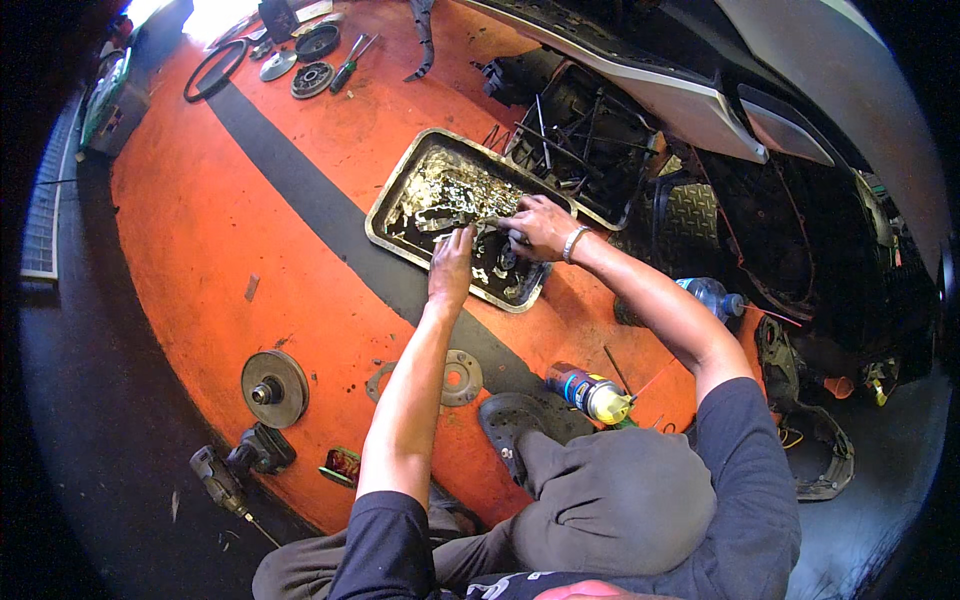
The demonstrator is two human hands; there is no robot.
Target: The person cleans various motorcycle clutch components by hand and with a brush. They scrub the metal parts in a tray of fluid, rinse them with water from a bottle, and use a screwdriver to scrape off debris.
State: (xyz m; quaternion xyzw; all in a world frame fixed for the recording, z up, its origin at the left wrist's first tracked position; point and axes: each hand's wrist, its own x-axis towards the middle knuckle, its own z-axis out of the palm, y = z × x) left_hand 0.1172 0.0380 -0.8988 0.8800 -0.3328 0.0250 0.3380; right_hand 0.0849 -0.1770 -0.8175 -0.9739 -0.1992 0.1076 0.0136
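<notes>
A shallow metal tray [397, 180] with a raised rim lies on the orange floor in front of me, its bottom wet with shiny, oily liquid. Small dark parts sit in the liquid, too blurred to name. Over the near side of the tray is my left hand [452, 265], fingers pressed together and tips down by the parts. My right hand [541, 230], with a bracelet [574, 243] at the wrist, comes in from the right with curled fingers. Its fingertips nearly meet the left ones. Whatever the two hands grip between them is hidden.
Beside my knee lies a yellow-topped spray can [592, 393]. A blue bottle [710, 297] is right of my forearm, below the vehicle body [700, 110]. To the left are a round metal pulley [275, 389] and a power drill [220, 480]. Screwdrivers [350, 68] and a belt [214, 71] lie far off.
</notes>
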